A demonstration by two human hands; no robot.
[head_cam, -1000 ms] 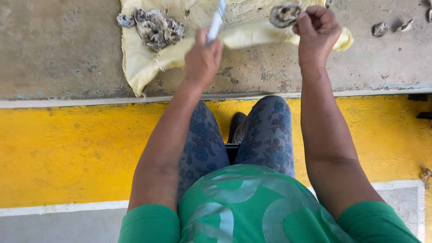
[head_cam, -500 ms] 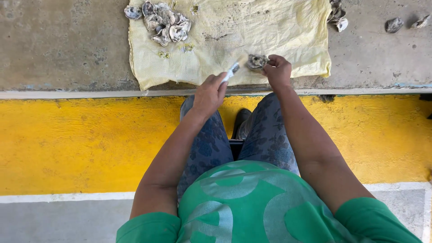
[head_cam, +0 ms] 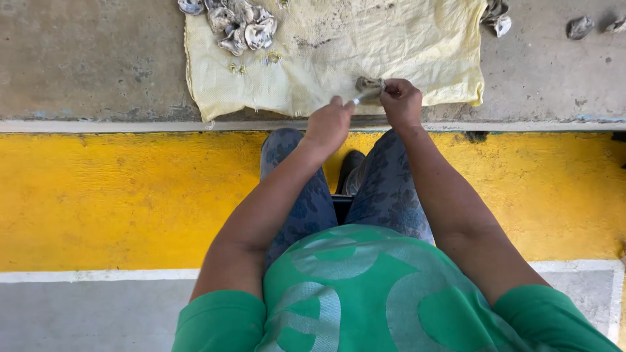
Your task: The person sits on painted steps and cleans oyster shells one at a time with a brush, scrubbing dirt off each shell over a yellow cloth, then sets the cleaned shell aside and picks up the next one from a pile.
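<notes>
A person sits and works on a shell with a small tool, both hands busy.

The right hand is closed around a rough grey shell and holds it down on the near edge of a yellow cloth. The left hand is closed around a thin tool, and the tip of the tool touches the shell. The cloth lies on a grey concrete ledge. A pile of shells sits on the far left corner of the cloth, well apart from the hands. More shells lie at the far right corner, and two loose ones rest on the bare concrete. Below the ledge runs a wide yellow stripe. The person wears a green shirt and blue flowered trousers.
</notes>
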